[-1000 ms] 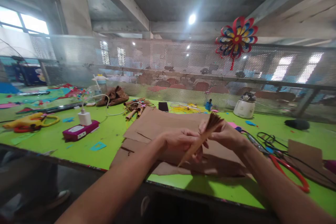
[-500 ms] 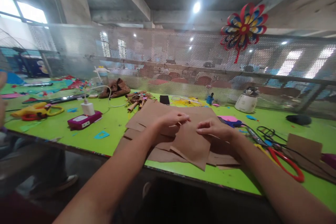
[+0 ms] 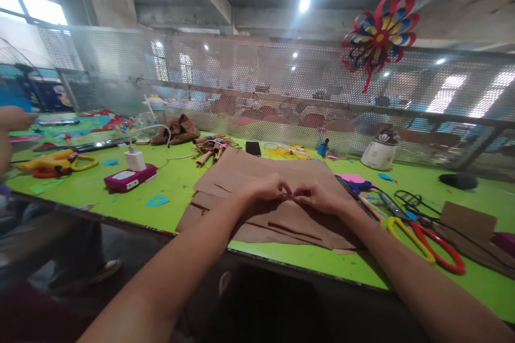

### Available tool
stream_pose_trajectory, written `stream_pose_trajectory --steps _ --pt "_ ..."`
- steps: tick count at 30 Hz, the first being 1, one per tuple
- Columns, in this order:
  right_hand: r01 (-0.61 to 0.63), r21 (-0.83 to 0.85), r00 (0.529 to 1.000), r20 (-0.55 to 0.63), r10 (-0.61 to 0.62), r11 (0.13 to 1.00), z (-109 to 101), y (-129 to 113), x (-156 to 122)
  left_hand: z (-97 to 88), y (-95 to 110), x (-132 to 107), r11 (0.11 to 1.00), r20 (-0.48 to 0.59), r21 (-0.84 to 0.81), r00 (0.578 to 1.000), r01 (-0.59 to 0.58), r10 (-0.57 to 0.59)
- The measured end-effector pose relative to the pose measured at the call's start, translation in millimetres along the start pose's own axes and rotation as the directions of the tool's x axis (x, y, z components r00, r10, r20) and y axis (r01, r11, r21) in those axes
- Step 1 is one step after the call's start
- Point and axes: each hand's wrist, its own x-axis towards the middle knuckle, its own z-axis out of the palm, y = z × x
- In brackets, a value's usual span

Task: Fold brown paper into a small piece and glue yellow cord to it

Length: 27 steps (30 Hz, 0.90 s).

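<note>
A pile of brown paper sheets lies on the green table in front of me. My left hand and my right hand meet over the middle of the pile. Both hands are closed in a pinch with fingertips almost touching, and they press on the top brown sheet. What the fingertips pinch is too small to make out.
Red and yellow scissors and black cables lie to the right, with a brown card. A magenta box with a white charger, rolled paper tubes, a phone and a white appliance stand behind. Another person's hand shows far left.
A second ago I held a fringed brown strip up in both hands. It then came down flat on the pile, and my hands have drawn together at its centre.
</note>
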Motion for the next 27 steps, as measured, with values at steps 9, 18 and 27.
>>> stream_pose_trajectory --steps 9,18,27 --pt "-0.023 -0.113 1.0 -0.017 0.021 0.993 4 -1 1 10.5 10 8 0.976 -0.082 0.21 0.994 -0.057 0.076" --pt "-0.029 -0.265 0.996 0.071 0.049 0.964 -8 -18 -4 8.2 15 3 0.979 -0.067 0.203 0.998 -0.008 0.022" --pt "-0.076 -0.262 0.985 0.127 0.113 0.962 -18 -20 -8 0.0 11 -4 0.969 -0.027 0.243 0.999 0.039 -0.033"
